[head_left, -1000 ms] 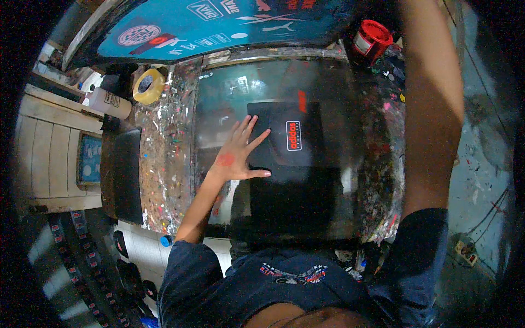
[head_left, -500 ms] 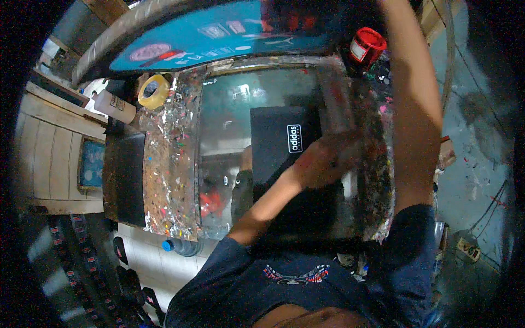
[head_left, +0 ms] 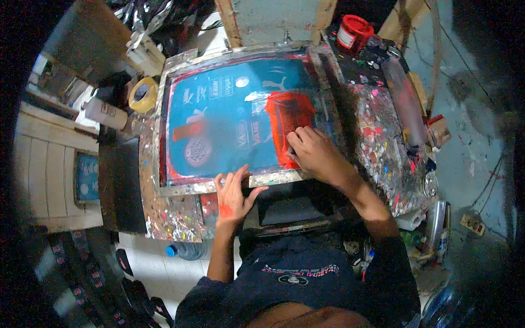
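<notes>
A screen-printing frame (head_left: 262, 183) with a blue mesh (head_left: 219, 126) and several stencilled logos lies lowered over the worktable. Wet red ink (head_left: 290, 106) covers a strip on the right part of the mesh. My right hand (head_left: 317, 156) is closed at the near end of this ink, its fingers curled round what looks like a small squeegee, mostly hidden beneath them. My left hand (head_left: 234, 191) rests with spread fingers on the frame's front edge and has a red smear near the wrist. Dark material (head_left: 295, 205) shows below that edge; the printed black piece is hidden.
A red ink tub (head_left: 353, 35) stands at the back right of the paint-spotted table (head_left: 377, 164). To the left are a roll of yellowish tape (head_left: 144, 94) and a pale plastic bottle (head_left: 106, 113). A water bottle (head_left: 186, 250) lies below the table's left edge.
The raised screen has come down flat over the black piece with its white logo. My left hand has moved left from that piece to the frame's edge; my right hand is now on the mesh.
</notes>
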### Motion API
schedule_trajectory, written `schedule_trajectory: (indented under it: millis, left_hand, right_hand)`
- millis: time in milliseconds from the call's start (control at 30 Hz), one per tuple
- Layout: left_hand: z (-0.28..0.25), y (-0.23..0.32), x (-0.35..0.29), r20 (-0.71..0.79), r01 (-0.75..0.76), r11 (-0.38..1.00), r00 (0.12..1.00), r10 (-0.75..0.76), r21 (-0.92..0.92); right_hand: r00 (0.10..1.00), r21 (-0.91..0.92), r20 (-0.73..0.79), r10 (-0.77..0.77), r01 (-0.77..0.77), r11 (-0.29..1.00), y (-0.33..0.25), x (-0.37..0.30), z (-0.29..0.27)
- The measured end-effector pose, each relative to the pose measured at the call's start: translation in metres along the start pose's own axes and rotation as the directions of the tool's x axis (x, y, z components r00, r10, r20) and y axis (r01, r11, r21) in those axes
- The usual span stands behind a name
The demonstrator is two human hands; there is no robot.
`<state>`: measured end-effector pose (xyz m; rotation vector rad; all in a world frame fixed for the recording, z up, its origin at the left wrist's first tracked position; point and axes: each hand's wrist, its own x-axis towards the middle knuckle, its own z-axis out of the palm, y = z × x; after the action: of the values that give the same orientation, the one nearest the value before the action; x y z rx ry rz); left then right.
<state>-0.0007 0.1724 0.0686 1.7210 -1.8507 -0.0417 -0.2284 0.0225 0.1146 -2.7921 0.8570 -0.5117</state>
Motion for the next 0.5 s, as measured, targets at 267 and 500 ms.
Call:
schedule_trajectory:
  millis: [267, 500]
  left_hand:
    - [0.0, -0.005, 0.0, -0.023, -0.036, 0.998, 0.999, 0.035, -0.05]
    - [0.018, -0.009, -0.005, -0.027, -0.038, 0.999, 0.999, 0.037, -0.037]
  right_hand:
    - [0.999, 0.074, -0.052, 0.004, 0.0, 0.997, 0.052, 0.06, 0.016]
    - [0.988, -0.061, 0.139, 0.074, -0.066, 0.996, 0.119, 0.121, 0.009]
